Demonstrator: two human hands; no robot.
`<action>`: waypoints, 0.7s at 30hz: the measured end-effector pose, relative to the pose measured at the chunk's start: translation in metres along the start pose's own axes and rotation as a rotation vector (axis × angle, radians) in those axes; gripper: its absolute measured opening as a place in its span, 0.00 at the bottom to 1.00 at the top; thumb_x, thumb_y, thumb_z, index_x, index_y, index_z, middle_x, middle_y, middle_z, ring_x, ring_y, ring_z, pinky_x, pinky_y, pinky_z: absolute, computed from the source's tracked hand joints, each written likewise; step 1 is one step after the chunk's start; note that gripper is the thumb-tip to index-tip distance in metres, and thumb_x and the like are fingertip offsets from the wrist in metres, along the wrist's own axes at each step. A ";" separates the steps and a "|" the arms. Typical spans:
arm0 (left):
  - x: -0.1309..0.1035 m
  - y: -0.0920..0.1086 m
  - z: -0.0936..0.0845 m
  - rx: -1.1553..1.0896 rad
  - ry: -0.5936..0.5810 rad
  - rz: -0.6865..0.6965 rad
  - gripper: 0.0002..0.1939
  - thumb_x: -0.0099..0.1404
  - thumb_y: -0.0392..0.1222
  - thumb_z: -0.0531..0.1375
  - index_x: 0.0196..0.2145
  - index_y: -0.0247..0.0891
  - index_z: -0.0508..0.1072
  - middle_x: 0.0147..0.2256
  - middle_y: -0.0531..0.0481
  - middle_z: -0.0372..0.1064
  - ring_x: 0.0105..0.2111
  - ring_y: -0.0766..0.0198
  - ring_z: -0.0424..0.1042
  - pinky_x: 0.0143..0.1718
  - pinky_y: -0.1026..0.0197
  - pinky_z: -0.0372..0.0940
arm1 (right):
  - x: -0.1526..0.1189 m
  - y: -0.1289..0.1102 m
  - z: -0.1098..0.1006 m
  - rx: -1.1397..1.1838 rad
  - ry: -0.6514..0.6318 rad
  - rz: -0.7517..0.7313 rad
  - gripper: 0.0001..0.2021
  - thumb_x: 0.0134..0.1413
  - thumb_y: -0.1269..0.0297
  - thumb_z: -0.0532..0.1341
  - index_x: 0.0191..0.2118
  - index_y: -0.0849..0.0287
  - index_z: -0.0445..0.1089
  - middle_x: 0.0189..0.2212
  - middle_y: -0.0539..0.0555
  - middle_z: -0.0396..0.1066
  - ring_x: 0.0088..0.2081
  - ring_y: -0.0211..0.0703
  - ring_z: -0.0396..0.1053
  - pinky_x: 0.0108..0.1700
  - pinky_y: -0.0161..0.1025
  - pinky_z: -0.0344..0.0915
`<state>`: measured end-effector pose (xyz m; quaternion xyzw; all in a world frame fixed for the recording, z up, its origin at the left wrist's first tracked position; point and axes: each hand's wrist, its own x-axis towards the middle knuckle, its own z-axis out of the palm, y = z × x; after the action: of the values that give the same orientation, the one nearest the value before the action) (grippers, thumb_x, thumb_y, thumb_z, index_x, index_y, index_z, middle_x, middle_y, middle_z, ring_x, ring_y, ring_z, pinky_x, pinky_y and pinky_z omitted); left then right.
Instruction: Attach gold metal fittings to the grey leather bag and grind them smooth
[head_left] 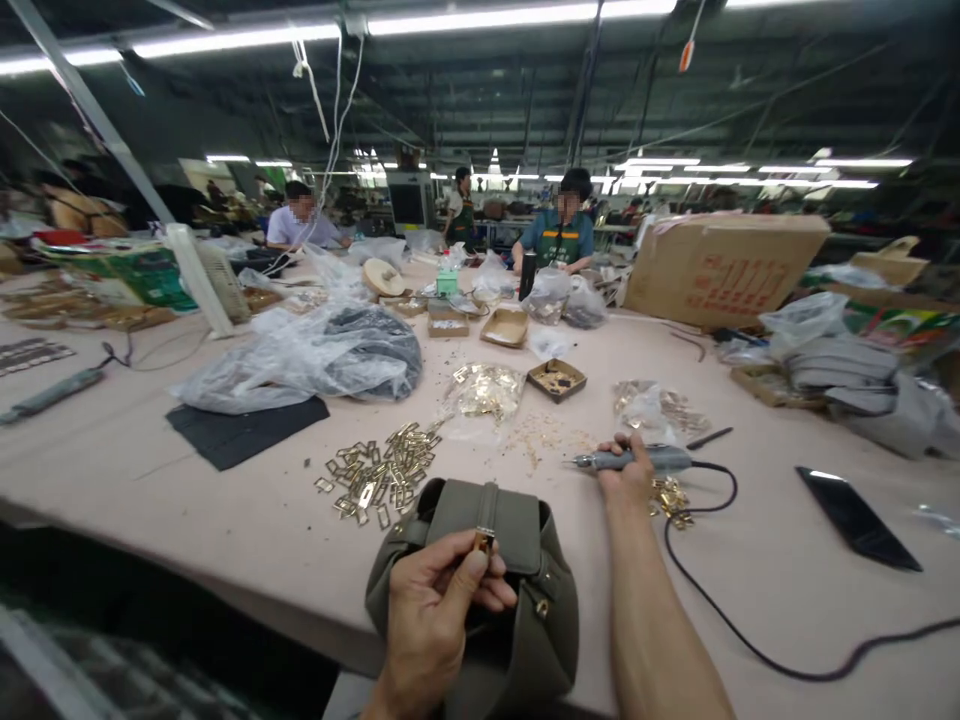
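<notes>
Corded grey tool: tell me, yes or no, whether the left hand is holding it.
No, the right hand holds the tool, while the left hand pinches gold hardware at the bag.

The single view looks forward and down from the person's head, near above the left hand (435,605), right hand (628,478) and bag (457,515), facing across the table (247,530) towards a distant co-worker (556,243), with ceiling lights (480,19) along its top

Olive bag (551,640) has gold clasp (484,541) at strap (489,505); grey screwdriver (667,459) points left.
</notes>
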<state>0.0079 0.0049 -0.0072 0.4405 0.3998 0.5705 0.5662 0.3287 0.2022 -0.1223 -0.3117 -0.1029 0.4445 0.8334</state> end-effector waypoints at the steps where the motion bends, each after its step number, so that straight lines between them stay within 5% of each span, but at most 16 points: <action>1: 0.000 0.001 0.001 0.000 0.008 -0.002 0.17 0.67 0.51 0.69 0.39 0.31 0.82 0.31 0.43 0.79 0.25 0.58 0.80 0.25 0.64 0.77 | 0.002 0.002 -0.001 0.022 0.016 0.009 0.17 0.54 0.59 0.72 0.38 0.56 0.62 0.30 0.42 0.68 0.22 0.28 0.61 0.32 0.32 0.70; 21: 0.005 0.000 0.003 0.024 -0.006 0.008 0.17 0.68 0.51 0.68 0.38 0.31 0.82 0.31 0.42 0.78 0.25 0.58 0.80 0.25 0.64 0.77 | 0.006 0.002 0.004 -0.007 0.138 -0.053 0.19 0.50 0.61 0.74 0.38 0.56 0.62 0.30 0.42 0.69 0.22 0.28 0.61 0.27 0.30 0.68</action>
<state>0.0108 0.0100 -0.0060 0.4506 0.4031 0.5668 0.5596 0.3293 0.2096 -0.1207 -0.3417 -0.0551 0.3993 0.8490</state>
